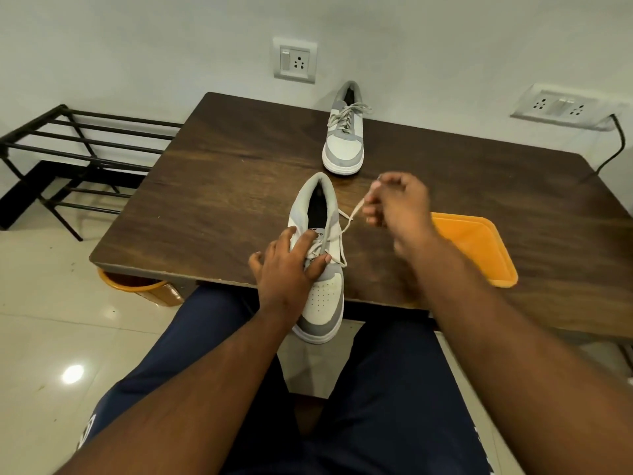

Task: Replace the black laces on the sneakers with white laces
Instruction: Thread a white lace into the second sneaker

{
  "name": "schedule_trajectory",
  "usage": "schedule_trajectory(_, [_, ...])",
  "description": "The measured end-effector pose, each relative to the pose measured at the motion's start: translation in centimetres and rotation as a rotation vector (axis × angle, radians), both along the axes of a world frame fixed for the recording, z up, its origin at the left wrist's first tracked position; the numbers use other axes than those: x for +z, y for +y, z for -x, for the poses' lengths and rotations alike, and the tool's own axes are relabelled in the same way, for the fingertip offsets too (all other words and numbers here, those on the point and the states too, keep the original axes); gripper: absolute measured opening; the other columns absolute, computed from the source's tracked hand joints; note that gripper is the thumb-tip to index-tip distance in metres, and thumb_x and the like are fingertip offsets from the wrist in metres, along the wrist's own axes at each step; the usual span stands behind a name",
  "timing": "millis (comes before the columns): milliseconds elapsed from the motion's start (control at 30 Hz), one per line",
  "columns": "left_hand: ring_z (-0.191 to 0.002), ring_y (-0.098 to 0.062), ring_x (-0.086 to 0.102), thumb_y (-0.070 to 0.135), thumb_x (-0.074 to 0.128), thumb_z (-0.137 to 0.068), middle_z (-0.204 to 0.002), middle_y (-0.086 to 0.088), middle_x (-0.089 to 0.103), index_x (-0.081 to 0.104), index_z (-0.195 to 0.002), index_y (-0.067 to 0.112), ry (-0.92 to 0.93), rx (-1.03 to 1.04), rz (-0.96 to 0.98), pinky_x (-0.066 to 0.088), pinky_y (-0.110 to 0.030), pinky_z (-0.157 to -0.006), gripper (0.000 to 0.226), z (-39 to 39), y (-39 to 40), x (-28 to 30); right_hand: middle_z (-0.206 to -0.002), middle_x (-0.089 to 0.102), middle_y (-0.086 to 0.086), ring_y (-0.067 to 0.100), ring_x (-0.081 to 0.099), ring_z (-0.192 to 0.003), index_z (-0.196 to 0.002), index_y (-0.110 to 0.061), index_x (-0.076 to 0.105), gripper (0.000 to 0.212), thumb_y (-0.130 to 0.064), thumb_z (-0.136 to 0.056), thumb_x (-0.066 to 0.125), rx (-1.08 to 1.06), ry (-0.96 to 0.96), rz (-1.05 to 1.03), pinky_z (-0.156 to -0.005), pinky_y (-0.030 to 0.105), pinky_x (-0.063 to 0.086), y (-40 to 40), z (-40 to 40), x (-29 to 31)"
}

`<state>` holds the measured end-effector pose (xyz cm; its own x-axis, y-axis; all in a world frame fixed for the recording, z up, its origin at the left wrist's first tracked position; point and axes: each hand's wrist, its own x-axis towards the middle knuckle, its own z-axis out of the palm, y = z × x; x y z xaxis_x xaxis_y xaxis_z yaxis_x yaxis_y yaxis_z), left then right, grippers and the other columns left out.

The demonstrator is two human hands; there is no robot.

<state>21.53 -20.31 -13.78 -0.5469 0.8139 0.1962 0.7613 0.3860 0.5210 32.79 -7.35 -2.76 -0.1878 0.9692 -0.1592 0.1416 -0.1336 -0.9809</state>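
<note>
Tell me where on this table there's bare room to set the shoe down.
Bare wood left of the near sneaker and far sneaker, out to the table edge. Crowded on the right: right hand, lace, orange tray.

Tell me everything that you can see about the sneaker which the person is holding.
The near sneaker is white with grey panels, a grey collar, a white sole and small holes over the toe. It lies on the wooden table, its toe hanging over the near edge toward the person. The left hand presses on its laced middle. A pale lace runs from its upper eyelets to the right hand, which pinches and pulls it sideways.
</note>
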Motion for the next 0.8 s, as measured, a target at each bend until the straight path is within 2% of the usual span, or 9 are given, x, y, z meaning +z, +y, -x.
schedule_trajectory(100, [-0.125, -0.018, 0.049, 0.061, 0.049, -0.09, -0.147, 0.002, 0.043, 0.048, -0.132, 0.041, -0.002, 0.007, 0.0, 0.025, -0.051, -0.104, 0.047, -0.1, 0.1, -0.1, -0.083, 0.068, 0.011, 0.015, 0.061, -0.058, -0.113, -0.016, 0.056, 0.023, -0.007, -0.093, 0.061, 0.112, -0.191, -0.02, -0.056, 0.03, 0.054, -3.1, 0.0, -4.6])
schedule_trajectory(200, [-0.122, -0.019, 0.052, 0.063, 0.045, -0.09, -0.146, 0.001, 0.045, 0.048, -0.132, 0.04, 0.008, 0.013, 0.0, 0.027, -0.053, -0.103, 0.048, -0.2, 0.0, -0.2, -0.075, 0.067, 0.009, 0.016, 0.065, -0.065, -0.107, -0.015, 0.066, 0.023, -0.003, -0.087, 0.064, 0.216, -0.363, -0.172, -0.068, 0.031, 0.057, -4.7, 0.4, -7.0])
schedule_trajectory(300, [-0.122, -0.019, 0.052, 0.063, 0.045, -0.09, -0.146, 0.002, 0.045, 0.048, -0.132, 0.04, 0.005, 0.02, -0.015, 0.028, -0.053, -0.103, 0.048, -0.2, 0.0, -0.3, -0.068, 0.062, -0.004, 0.01, 0.059, -0.063, -0.096, -0.018, 0.069, 0.015, -0.008, -0.086, 0.064, 0.238, -0.439, -0.259, -0.07, 0.032, 0.056, -4.6, 0.8, -7.5])
schedule_trajectory(400, [-0.122, -0.019, 0.052, 0.061, 0.049, -0.09, -0.147, 0.003, 0.045, 0.048, -0.132, 0.041, -0.003, 0.019, -0.014, 0.028, -0.054, -0.103, 0.046, -0.1, -0.1, -0.5, -0.077, 0.068, -0.004, 0.014, 0.063, -0.073, -0.086, -0.02, 0.069, 0.006, -0.019, -0.089, 0.064, 0.306, -0.579, -0.392, -0.073, 0.038, 0.055, -3.6, 0.9, -7.0])
schedule_trajectory(533, [-0.12, -0.021, 0.054, 0.062, 0.047, -0.091, -0.147, 0.003, 0.045, 0.049, -0.131, 0.041, 0.004, 0.031, 0.001, 0.027, -0.053, -0.103, 0.046, -0.3, -0.1, -0.4, -0.094, 0.068, 0.003, 0.023, 0.061, -0.085, -0.093, -0.017, 0.066, 0.013, -0.022, -0.095, 0.055, 0.391, -0.931, -0.714, -0.068, 0.032, 0.046, -0.3, 0.1, -3.0])
schedule_trajectory(600, [-0.121, -0.022, 0.053, 0.062, 0.046, -0.091, -0.148, 0.003, 0.044, 0.048, -0.132, 0.042, 0.015, 0.03, 0.013, 0.027, -0.052, -0.102, 0.046, -0.4, -0.1, -0.3, -0.098, 0.067, 0.005, 0.026, 0.06, -0.09, -0.093, -0.017, 0.065, 0.014, -0.023, -0.095, 0.053, 0.421, -1.064, -0.799, -0.067, 0.031, 0.04, 1.4, -0.3, -1.5])
schedule_trajectory(633, [-0.121, -0.022, 0.053, 0.061, 0.045, -0.092, -0.148, 0.002, 0.043, 0.048, -0.133, 0.042, 0.008, 0.03, 0.014, 0.026, -0.051, -0.102, 0.046, -0.4, -0.1, -0.3, -0.099, 0.068, 0.005, 0.026, 0.061, -0.091, -0.095, -0.016, 0.065, 0.013, -0.022, -0.094, 0.054, 0.437, -1.064, -0.815, -0.067, 0.03, 0.04, 1.7, -0.4, -1.3])
schedule_trajectory(700, [-0.122, -0.022, 0.052, 0.061, 0.045, -0.093, -0.15, 0.002, 0.041, 0.044, -0.138, 0.043, -0.016, 0.029, 0.008, 0.025, -0.05, -0.101, 0.048, -0.4, -0.2, -0.2, -0.099, 0.068, 0.004, 0.022, 0.063, -0.088, -0.108, -0.016, 0.063, 0.016, -0.018, -0.094, 0.057, 0.445, -0.871, -0.736, -0.068, 0.026, 0.043, 1.3, -0.4, -2.1])
schedule_trajectory(800, [-0.124, -0.017, 0.049, 0.063, 0.042, -0.093, -0.149, 0.006, 0.041, 0.023, -0.148, 0.048, -0.12, 0.008, -0.054, 0.024, -0.047, -0.1, 0.06, -0.8, -0.7, -0.2, -0.1, 0.065, -0.008, 0.001, 0.061, -0.089, -0.142, -0.026, 0.039, 0.055, -0.013, -0.093, 0.06, 0.48, -0.454, -0.319, -0.073, 0.011, 0.044, -1.6, -1.0, -4.3])
